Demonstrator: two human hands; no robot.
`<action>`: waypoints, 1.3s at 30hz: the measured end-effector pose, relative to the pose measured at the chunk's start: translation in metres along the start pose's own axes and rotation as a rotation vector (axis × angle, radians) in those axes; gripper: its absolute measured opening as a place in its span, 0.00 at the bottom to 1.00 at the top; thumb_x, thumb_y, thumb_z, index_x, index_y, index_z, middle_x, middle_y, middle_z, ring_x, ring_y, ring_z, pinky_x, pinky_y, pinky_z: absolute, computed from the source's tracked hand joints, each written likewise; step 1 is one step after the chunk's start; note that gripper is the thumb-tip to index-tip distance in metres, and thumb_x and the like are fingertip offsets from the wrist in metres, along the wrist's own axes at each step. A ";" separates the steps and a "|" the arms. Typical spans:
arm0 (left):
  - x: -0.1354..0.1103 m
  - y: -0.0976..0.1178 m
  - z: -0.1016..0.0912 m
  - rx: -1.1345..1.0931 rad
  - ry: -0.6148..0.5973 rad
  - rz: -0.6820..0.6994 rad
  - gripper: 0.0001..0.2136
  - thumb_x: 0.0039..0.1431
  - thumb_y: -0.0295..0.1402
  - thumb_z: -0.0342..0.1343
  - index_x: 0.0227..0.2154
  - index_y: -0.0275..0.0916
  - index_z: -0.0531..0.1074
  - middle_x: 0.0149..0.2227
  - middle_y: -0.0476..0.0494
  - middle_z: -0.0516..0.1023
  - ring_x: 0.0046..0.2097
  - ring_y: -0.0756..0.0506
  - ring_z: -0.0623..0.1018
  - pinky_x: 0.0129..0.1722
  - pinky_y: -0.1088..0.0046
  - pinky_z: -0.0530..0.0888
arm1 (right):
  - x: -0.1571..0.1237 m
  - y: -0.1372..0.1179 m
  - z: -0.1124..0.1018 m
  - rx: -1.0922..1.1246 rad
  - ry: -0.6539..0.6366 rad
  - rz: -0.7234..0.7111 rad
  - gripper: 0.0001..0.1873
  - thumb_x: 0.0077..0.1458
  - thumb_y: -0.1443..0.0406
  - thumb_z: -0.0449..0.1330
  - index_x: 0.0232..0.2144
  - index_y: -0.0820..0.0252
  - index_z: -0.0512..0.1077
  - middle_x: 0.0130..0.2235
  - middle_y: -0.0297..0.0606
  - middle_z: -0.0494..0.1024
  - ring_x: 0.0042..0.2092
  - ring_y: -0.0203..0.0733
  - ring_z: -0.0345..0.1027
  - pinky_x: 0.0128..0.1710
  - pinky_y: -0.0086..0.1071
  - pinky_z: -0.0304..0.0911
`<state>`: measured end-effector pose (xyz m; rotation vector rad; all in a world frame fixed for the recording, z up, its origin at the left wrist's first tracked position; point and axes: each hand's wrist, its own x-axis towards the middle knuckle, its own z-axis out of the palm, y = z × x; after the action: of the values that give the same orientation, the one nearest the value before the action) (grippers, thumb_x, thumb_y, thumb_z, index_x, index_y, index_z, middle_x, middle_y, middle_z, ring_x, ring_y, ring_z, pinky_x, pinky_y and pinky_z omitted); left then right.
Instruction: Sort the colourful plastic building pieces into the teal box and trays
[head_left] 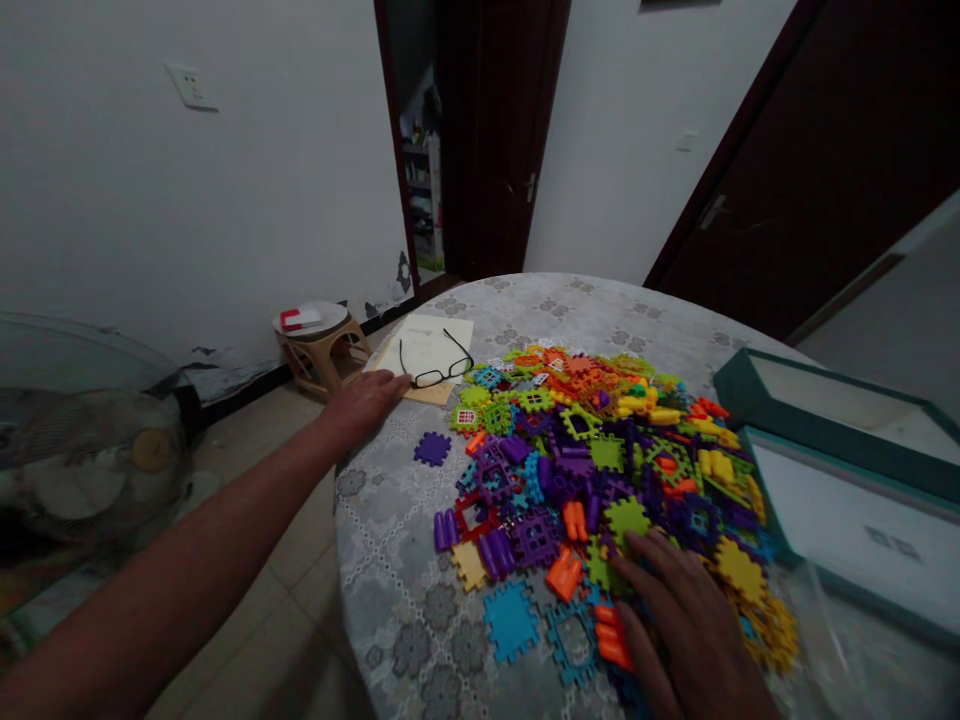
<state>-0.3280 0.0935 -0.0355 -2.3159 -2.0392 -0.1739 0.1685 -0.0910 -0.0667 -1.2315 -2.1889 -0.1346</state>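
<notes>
A heap of colourful plastic interlocking blocks (600, 450) covers the middle of a round table (390, 540) with a grey patterned cloth. My right hand (686, 620) lies flat on the near side of the heap, fingers spread over purple, green and orange pieces. My left hand (367, 398) stretches out to the table's far left edge and rests with fingers flat beside a pair of black glasses (436, 365). The glasses lie on a sheet of paper (427, 350). One purple piece (433, 448) lies apart from the heap.
A teal box (832, 410) and its lid (862, 530) stand on the right of the table. On the floor at the left are a small plastic stool (322, 345) and a fan (82, 440). Dark doors stand behind the table.
</notes>
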 end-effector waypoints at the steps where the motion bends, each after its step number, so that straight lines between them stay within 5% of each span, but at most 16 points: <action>1: 0.008 0.000 0.001 0.007 0.006 -0.008 0.22 0.73 0.41 0.43 0.64 0.50 0.70 0.58 0.37 0.76 0.57 0.38 0.75 0.56 0.62 0.70 | 0.000 0.000 0.000 -0.036 -0.008 -0.033 0.20 0.67 0.55 0.58 0.57 0.51 0.74 0.61 0.44 0.77 0.61 0.59 0.71 0.61 0.57 0.65; 11: 0.075 0.022 0.010 0.050 -0.018 -0.060 0.23 0.72 0.35 0.41 0.66 0.47 0.67 0.59 0.29 0.73 0.57 0.32 0.73 0.50 0.54 0.71 | 0.004 0.000 0.002 -0.142 -0.013 -0.077 0.19 0.68 0.57 0.56 0.57 0.54 0.73 0.61 0.46 0.75 0.61 0.57 0.71 0.63 0.56 0.62; 17: 0.074 0.035 0.002 0.051 0.010 -0.119 0.23 0.71 0.38 0.44 0.65 0.46 0.67 0.59 0.29 0.74 0.57 0.32 0.73 0.51 0.53 0.71 | 0.006 -0.002 0.003 -0.085 0.006 -0.039 0.17 0.67 0.60 0.59 0.56 0.54 0.74 0.60 0.45 0.76 0.60 0.56 0.71 0.64 0.56 0.61; 21: 0.060 0.052 -0.008 0.006 0.032 -0.106 0.25 0.71 0.36 0.44 0.68 0.38 0.63 0.63 0.26 0.70 0.59 0.30 0.72 0.55 0.49 0.71 | 0.014 -0.007 -0.014 0.013 0.047 0.087 0.15 0.67 0.66 0.57 0.54 0.55 0.75 0.57 0.45 0.78 0.61 0.53 0.70 0.63 0.53 0.64; 26: 0.011 0.110 -0.027 -0.219 0.201 0.153 0.24 0.72 0.42 0.46 0.65 0.38 0.65 0.63 0.37 0.72 0.63 0.38 0.70 0.65 0.55 0.65 | 0.022 0.005 -0.044 0.019 0.157 0.290 0.16 0.67 0.70 0.52 0.51 0.56 0.76 0.52 0.46 0.81 0.56 0.50 0.74 0.58 0.50 0.70; 33: -0.091 0.233 -0.045 -0.463 -0.056 0.386 0.19 0.68 0.44 0.52 0.59 0.49 0.72 0.57 0.42 0.79 0.59 0.36 0.76 0.62 0.53 0.71 | 0.021 0.010 -0.057 0.093 0.036 0.407 0.14 0.67 0.67 0.53 0.47 0.57 0.78 0.47 0.45 0.82 0.49 0.48 0.77 0.53 0.43 0.71; 39: -0.100 0.291 -0.033 -0.355 -0.027 0.564 0.14 0.68 0.34 0.54 0.54 0.45 0.75 0.51 0.36 0.80 0.53 0.36 0.77 0.53 0.54 0.74 | 0.016 0.018 -0.054 0.071 -0.114 0.441 0.15 0.66 0.66 0.53 0.50 0.61 0.76 0.49 0.49 0.82 0.51 0.51 0.76 0.54 0.45 0.69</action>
<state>-0.0533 -0.0467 -0.0038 -3.0072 -1.3640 -0.5068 0.2018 -0.0891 -0.0172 -1.6795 -1.9386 0.1964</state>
